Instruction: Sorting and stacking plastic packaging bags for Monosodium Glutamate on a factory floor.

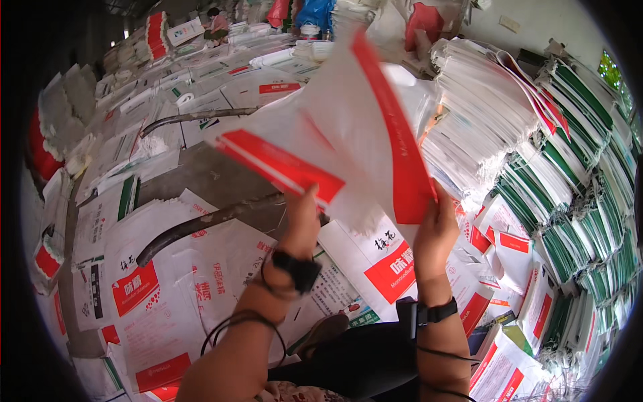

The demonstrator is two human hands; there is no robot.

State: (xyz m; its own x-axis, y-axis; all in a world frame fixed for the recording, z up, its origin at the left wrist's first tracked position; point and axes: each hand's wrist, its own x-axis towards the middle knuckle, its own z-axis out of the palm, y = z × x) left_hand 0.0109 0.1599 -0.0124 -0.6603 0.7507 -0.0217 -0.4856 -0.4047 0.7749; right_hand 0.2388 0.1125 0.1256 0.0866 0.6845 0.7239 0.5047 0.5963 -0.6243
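Note:
A white woven sack with red bands is spread in the air before me, blurred by motion. My left hand is closed on the sack's left red band. On the other side, my right hand pinches the lower end of the right red band between thumb and fingers. Below my hands lies a flat printed sack with a red panel. Each wrist wears a dark watch-like device with a cable by it.
Tall stacks of folded white and green sacks rise at my right. Flat sacks cover the floor at left. Two dark curved bars cross the grey floor. Far off at the upper left, a person sits among sacks.

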